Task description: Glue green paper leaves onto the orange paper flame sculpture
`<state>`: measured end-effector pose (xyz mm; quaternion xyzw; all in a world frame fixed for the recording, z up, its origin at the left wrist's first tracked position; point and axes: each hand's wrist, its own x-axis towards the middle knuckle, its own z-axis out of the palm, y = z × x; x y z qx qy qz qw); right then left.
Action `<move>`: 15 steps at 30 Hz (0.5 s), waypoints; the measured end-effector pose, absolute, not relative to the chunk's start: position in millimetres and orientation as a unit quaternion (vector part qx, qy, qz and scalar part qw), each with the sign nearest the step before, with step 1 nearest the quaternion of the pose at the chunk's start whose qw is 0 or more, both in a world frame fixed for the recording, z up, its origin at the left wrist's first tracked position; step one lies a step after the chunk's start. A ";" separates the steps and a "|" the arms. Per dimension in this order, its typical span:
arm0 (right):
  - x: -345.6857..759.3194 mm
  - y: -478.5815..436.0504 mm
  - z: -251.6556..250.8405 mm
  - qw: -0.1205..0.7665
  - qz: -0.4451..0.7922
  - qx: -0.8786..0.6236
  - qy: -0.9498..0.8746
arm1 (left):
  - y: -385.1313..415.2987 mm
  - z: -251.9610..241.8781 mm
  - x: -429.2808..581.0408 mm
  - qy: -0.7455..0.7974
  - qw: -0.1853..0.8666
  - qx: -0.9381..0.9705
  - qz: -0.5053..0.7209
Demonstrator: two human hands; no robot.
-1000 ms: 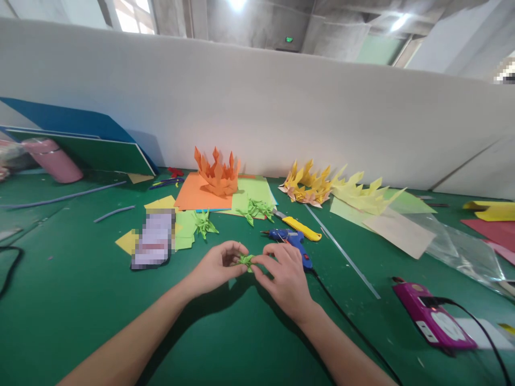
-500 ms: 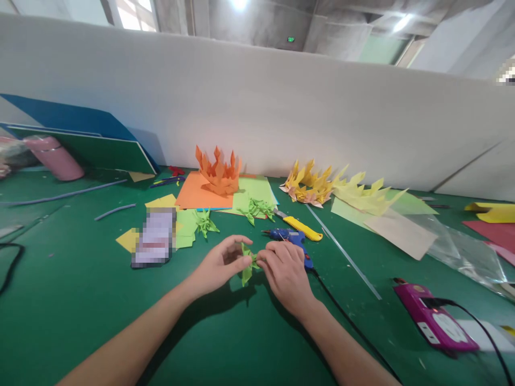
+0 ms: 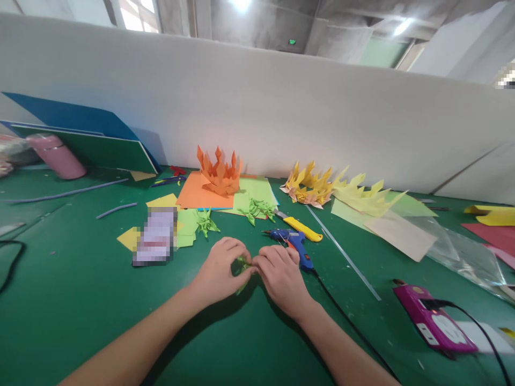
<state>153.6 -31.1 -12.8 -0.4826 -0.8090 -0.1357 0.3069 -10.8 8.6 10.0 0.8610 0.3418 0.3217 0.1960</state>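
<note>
The left hand (image 3: pixel 220 273) bends around the green folded paper (image 3: pixel 242 262), thumb and finger nearly meeting to hold it. The right hand (image 3: pixel 281 276) pinches its end, fingers close together, beside the blue glue gun (image 3: pixel 300 247).

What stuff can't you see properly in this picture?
All in the head view:
- Most of the green folded paper: hidden by the left hand.
- What the right hand pinches: its own fingertips cover it.
- What's on the phone: blurred into squares.
- The glue gun cord's far end: cut off by the bottom edge.
- The green sign's writing: too small.
</note>
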 end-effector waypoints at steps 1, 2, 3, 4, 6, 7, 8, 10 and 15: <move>153.5 -31.3 -13.0 0.309 -0.133 -0.484 -0.808 | 8.5 9.8 -10.5 0.344 0.197 0.862 0.316; 153.6 -31.4 -13.1 0.313 -0.131 -0.485 -0.806 | 8.7 9.8 -10.5 0.346 0.197 0.862 0.312; 153.8 -31.7 -12.9 0.316 -0.128 -0.486 -0.804 | 8.9 9.9 -10.6 0.348 0.197 0.863 0.308; 153.9 -32.0 -12.5 0.319 -0.125 -0.487 -0.803 | 9.1 10.2 -10.8 0.348 0.198 0.865 0.302; 154.2 -32.9 -11.2 0.317 -0.116 -0.486 -0.806 | 9.2 10.9 -11.2 0.345 0.202 0.871 0.286; 154.2 -33.4 -10.4 0.314 -0.112 -0.484 -0.810 | 9.1 11.3 -11.2 0.345 0.205 0.873 0.277; 154.3 -33.9 -9.7 0.311 -0.108 -0.481 -0.813 | 8.7 11.7 -11.1 0.345 0.207 0.876 0.268; 154.2 -34.9 -8.5 0.309 -0.105 -0.477 -0.816 | 7.8 12.2 -10.9 0.348 0.210 0.877 0.255; 153.4 -36.1 -7.2 0.320 -0.111 -0.471 -0.814 | 5.5 11.4 -10.0 0.356 0.225 0.871 0.253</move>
